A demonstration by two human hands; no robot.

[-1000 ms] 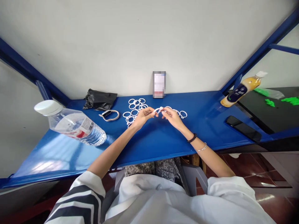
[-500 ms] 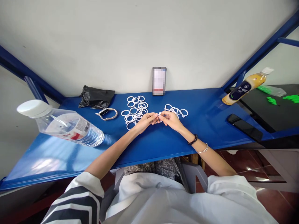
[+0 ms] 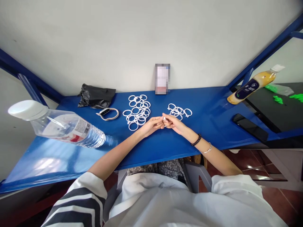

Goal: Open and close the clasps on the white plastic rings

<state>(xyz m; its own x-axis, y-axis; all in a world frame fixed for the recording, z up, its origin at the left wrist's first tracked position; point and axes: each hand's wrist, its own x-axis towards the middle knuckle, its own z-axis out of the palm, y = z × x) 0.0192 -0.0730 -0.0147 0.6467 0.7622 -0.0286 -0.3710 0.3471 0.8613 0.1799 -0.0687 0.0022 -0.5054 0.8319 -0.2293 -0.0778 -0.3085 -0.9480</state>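
Both my hands meet over the blue table, pinched on a small white ring [image 3: 164,118] that is mostly hidden by the fingers. My left hand [image 3: 152,125] holds it from the left with thumb and fingertips. Closed from the other side, my right hand [image 3: 174,123] presses its thumb against the white piece. Several white rings with small knobs, a larger pile [image 3: 136,111], lie to the left of my hands. A smaller group of white rings [image 3: 177,111] rests just beyond my right hand.
A clear water bottle [image 3: 78,130] stands at the left, near a watch [image 3: 109,114] and a black plastic bag [image 3: 97,97]. A phone [image 3: 162,78] leans on the wall. At the right are a juice bottle [image 3: 251,86], a dark phone [image 3: 249,127] and green pieces [image 3: 278,99].
My hands have shifted slightly right and toward me, still pinched together. My right fingers are more curled around the white ring. The whole view has moved a little.
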